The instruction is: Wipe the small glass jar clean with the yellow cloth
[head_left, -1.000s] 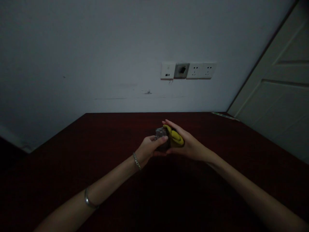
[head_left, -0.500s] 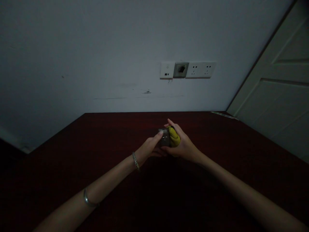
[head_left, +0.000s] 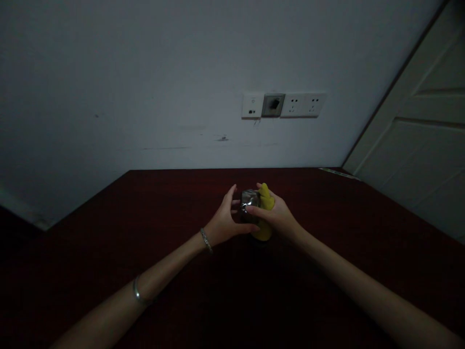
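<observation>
I see the shiny container [head_left: 250, 198] just right of the loosely spread left hand [head_left: 222, 224]; the nearer right hand [head_left: 282, 219] grasps it and the yellow cloth [head_left: 267, 201]. Its long axis I can't tell.

Dim pale wall [head_left: 174, 72]; reddish tabletop [head_left: 170, 203]
</observation>
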Available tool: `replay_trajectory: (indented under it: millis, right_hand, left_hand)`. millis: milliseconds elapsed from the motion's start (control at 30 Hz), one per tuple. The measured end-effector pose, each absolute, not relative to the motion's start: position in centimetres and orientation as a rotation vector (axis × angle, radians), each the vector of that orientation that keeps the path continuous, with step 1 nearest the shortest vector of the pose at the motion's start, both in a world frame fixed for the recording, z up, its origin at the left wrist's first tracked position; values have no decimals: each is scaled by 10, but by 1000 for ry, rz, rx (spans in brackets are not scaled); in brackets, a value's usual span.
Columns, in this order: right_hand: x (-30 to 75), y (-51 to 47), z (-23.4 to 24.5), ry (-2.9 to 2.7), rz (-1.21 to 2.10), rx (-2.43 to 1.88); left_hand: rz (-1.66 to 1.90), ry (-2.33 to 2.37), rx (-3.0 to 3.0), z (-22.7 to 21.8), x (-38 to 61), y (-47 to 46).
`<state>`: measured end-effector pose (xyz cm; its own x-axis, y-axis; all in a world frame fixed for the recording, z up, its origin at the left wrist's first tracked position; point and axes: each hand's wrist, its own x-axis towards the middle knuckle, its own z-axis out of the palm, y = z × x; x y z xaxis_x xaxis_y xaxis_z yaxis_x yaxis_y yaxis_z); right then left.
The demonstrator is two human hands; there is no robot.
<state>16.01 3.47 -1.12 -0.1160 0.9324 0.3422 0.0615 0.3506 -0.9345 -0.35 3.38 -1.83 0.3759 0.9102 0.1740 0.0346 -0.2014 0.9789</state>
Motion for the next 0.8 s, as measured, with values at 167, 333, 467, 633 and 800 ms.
replay_trajectory:
  millis: [167,333,467,633,800]
  right_hand:
    - [156,31,-7,-1485,992,-989]
    - [155,27,-3,-1452,1039,-1006]
    - [154,26,-2,-1437,1071,-1000]
    - [156,28,-3,-1444,1079,-976]
    - [160,32,-4,-1356,1155,-985]
  left_hand:
    - [1039,845,1587,-23,-3,36]
    - [1070,848,1601,-27,-1,37]
    - [1085,797,1588,-26,0,35]
    - [1134,784,1518,-24,2,34]
    - [1200,716,1338,-28,1,41]
